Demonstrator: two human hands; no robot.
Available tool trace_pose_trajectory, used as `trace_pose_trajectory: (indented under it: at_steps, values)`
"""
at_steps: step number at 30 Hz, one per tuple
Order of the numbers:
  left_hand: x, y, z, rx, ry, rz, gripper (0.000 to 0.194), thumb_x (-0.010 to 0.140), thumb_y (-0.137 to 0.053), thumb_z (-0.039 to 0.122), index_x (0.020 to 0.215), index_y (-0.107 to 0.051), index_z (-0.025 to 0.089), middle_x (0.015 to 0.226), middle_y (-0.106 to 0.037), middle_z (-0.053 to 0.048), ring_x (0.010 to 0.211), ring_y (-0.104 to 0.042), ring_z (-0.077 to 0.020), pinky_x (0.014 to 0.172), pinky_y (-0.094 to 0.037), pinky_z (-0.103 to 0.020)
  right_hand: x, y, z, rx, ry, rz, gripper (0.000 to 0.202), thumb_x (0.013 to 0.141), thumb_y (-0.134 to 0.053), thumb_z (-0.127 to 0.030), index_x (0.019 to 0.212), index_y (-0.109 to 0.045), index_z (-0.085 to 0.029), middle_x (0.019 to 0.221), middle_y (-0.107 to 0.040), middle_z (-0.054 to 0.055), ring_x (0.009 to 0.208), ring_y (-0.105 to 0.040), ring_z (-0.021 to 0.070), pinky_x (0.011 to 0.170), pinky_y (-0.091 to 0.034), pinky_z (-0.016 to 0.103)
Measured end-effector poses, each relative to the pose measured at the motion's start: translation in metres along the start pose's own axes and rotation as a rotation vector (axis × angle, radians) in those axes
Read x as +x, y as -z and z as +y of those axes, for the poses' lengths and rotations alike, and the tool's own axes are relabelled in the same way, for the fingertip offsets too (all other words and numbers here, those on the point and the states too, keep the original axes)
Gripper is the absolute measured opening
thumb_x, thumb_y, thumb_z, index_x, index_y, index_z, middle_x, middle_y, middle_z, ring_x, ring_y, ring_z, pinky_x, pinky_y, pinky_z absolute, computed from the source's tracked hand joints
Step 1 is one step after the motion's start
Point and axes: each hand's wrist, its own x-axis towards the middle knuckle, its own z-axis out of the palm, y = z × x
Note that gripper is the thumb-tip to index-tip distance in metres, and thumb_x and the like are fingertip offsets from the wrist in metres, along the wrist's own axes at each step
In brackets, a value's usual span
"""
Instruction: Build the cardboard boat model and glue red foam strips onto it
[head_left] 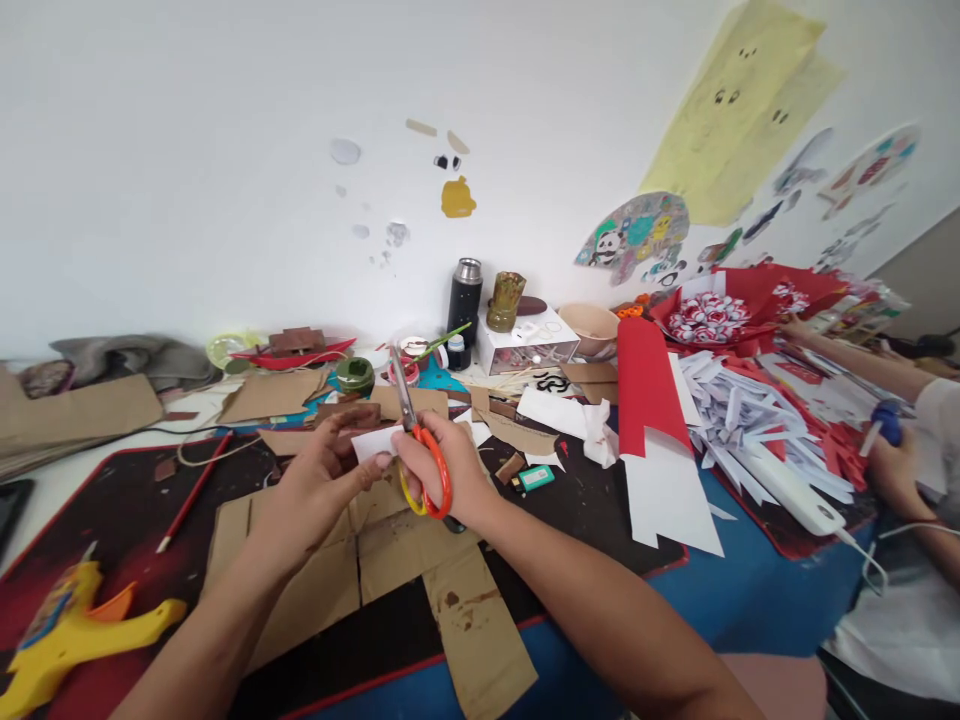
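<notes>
My left hand [319,490] pinches a small piece of white paper [375,442] between thumb and fingers. In my right hand [450,465] is a pair of scissors [429,485] with orange and yellow handles, its blades pointing up and away from me. The blades stand beside the paper's right edge; whether they touch it I cannot tell. Beneath both hands lie pieces of brown cardboard [405,545] on a dark mat [585,520]. A teal lighter [535,478] rests just right of my right hand.
A yellow glue gun [82,640] and a red pencil [196,490] lie to the left. At the back stand a black thermos [466,300] and a white box [525,348]. Red-and-white paper [652,390] and white strips [750,420] lie right, near a co-worker's hands [892,465].
</notes>
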Motion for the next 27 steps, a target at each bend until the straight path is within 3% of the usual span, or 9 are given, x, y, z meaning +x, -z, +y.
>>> trace_pose_trajectory:
  at_steps: [2,4,9,15,18,21,23,27]
  values:
    - [-0.002,0.001,0.002,0.064,0.025,-0.022,0.055,0.077,-0.09,0.063,0.113,-0.076,0.023,0.087,-0.083,-0.006,0.075,-0.074,-0.025,0.066,-0.06,-0.035,0.004,-0.005,0.003,0.047,0.018,0.028,0.049,0.087,-0.082,-0.064,0.092,-0.057,-0.023,0.053,-0.055,-0.01,0.038,-0.05,0.0105,0.038,-0.04,0.02]
    - [-0.001,0.002,0.001,0.113,0.019,-0.009,0.045,0.078,-0.088,0.065,0.09,-0.078,0.022,0.068,-0.074,-0.002,0.06,-0.063,-0.0194,0.058,-0.053,-0.031,0.005,-0.009,0.008,0.082,0.023,0.033,0.05,0.087,-0.082,-0.066,0.096,-0.058,-0.023,0.053,-0.056,-0.01,0.038,-0.049,0.0103,0.038,-0.04,0.019]
    - [0.002,0.001,-0.006,-0.001,-0.03,0.155,0.04,0.077,-0.088,0.06,0.07,-0.073,0.023,0.063,-0.067,-0.001,0.06,-0.059,-0.017,0.059,-0.05,-0.029,-0.005,-0.011,0.02,0.095,-0.024,-0.009,0.049,0.088,-0.083,-0.064,0.097,-0.057,-0.023,0.053,-0.056,-0.011,0.038,-0.049,0.0104,0.037,-0.039,0.019]
    - [-0.003,-0.005,0.002,-0.04,-0.01,0.295,0.04,0.08,-0.086,0.058,0.085,-0.072,0.022,0.064,-0.065,0.002,0.05,-0.052,-0.0129,0.047,-0.041,-0.025,-0.017,-0.004,0.026,0.033,-0.043,-0.205,0.041,0.09,-0.087,-0.055,0.096,-0.063,-0.021,0.062,-0.06,-0.009,0.043,-0.055,0.0092,0.041,-0.045,0.019]
    - [-0.006,-0.003,0.006,-0.033,-0.05,0.365,0.038,0.084,-0.084,0.057,0.094,-0.073,0.022,0.063,-0.066,0.003,0.049,-0.053,-0.0127,0.045,-0.039,-0.024,-0.017,0.001,0.026,0.036,-0.027,-0.222,0.043,0.089,-0.088,-0.054,0.105,-0.068,-0.02,0.065,-0.063,-0.008,0.046,-0.059,0.0103,0.045,-0.049,0.021]
    - [-0.008,0.002,0.004,0.082,-0.167,0.393,0.027,0.089,-0.081,0.047,0.1,-0.076,0.022,0.064,-0.068,0.003,0.05,-0.055,-0.0137,0.048,-0.046,-0.027,-0.014,0.003,0.022,0.063,-0.029,-0.215,0.047,0.088,-0.089,-0.058,0.106,-0.068,-0.02,0.064,-0.063,-0.007,0.045,-0.06,0.0115,0.043,-0.048,0.021]
    - [-0.009,0.004,0.001,0.198,-0.267,0.391,0.02,0.094,-0.077,0.04,0.104,-0.08,0.024,0.076,-0.077,0.0,0.057,-0.062,-0.0152,0.055,-0.052,-0.029,-0.014,0.004,0.018,0.08,-0.031,-0.204,0.049,0.087,-0.089,-0.062,0.101,-0.066,-0.021,0.061,-0.063,-0.007,0.044,-0.06,0.0119,0.042,-0.046,0.021]
    - [-0.011,0.004,-0.001,0.52,-0.581,0.359,0.017,0.104,-0.066,0.027,0.101,-0.083,0.027,0.108,-0.086,-0.003,0.09,-0.079,-0.0201,0.077,-0.063,-0.032,-0.013,0.008,0.013,0.107,-0.012,-0.163,0.055,0.086,-0.085,-0.071,0.085,-0.058,-0.022,0.058,-0.064,-0.005,0.043,-0.06,0.0129,0.041,-0.046,0.021]
